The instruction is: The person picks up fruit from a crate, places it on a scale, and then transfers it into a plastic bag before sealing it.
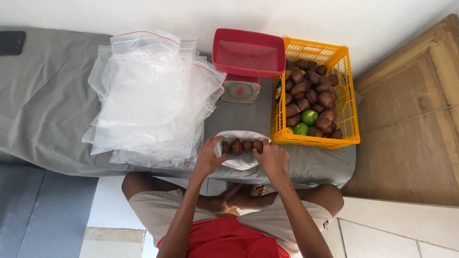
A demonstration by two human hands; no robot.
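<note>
A clear plastic bag (239, 162) lies open on the grey cloth in front of me, with several brown scaly fruits (241, 145) inside. My left hand (209, 155) grips the bag's left edge. My right hand (271, 156) holds the bag's right edge, its fingers by the fruits. Both hands hold the bag's mouth apart.
A yellow crate (351, 114) at the right holds more brown fruits and two green ones (309, 117). A red-trayed kitchen scale (246, 64) stands behind the bag. A pile of clear zip bags (148, 100) lies to the left on the grey cloth (43, 105). A wooden board (411, 124) lies at the right.
</note>
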